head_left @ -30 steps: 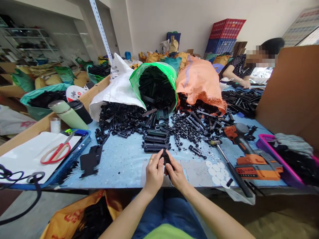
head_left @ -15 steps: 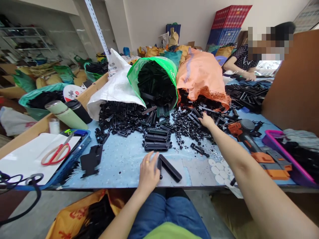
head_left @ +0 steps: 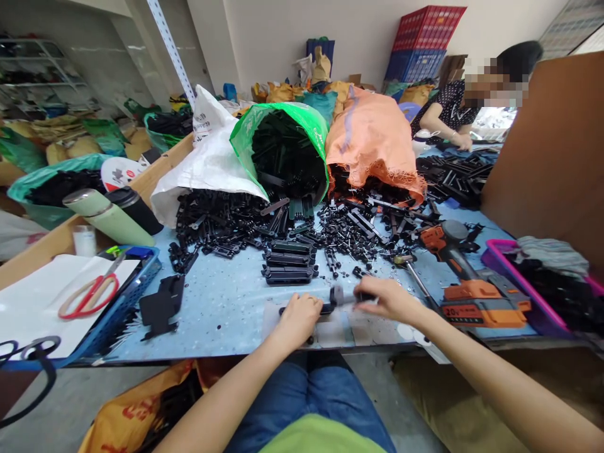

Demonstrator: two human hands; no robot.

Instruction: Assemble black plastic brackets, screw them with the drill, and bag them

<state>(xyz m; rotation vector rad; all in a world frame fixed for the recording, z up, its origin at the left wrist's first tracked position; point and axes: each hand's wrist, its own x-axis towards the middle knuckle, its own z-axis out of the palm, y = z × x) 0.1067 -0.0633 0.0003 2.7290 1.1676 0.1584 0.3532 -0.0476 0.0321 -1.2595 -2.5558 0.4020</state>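
Observation:
My left hand (head_left: 302, 316) is closed over a black plastic bar (head_left: 326, 308) on the table near the front edge, hiding much of it. My right hand (head_left: 389, 299) is closed round the dark end of a hammer-shaped tool (head_left: 336, 296). That tool is smeared by motion, with its grey head just above the bar; I cannot tell whether they touch. Behind my left hand lies a stack of black plastic bars (head_left: 289, 274). Farther back, loose black parts and small metal pins (head_left: 344, 236) are heaped.
White (head_left: 212, 167), green (head_left: 283, 108) and orange (head_left: 375, 141) sacks spill black parts. An orange-black power tool (head_left: 481, 304) and a long metal tool (head_left: 421, 281) lie right. A blue basket (head_left: 153, 264) with red-handled scissors (head_left: 89, 297) is left. A co-worker (head_left: 446, 119) sits beyond.
My right hand has drawn back from the parts heap to the front and now grips the blurred tool. My left hand has shifted onto the bar. The whole view has turned slightly.

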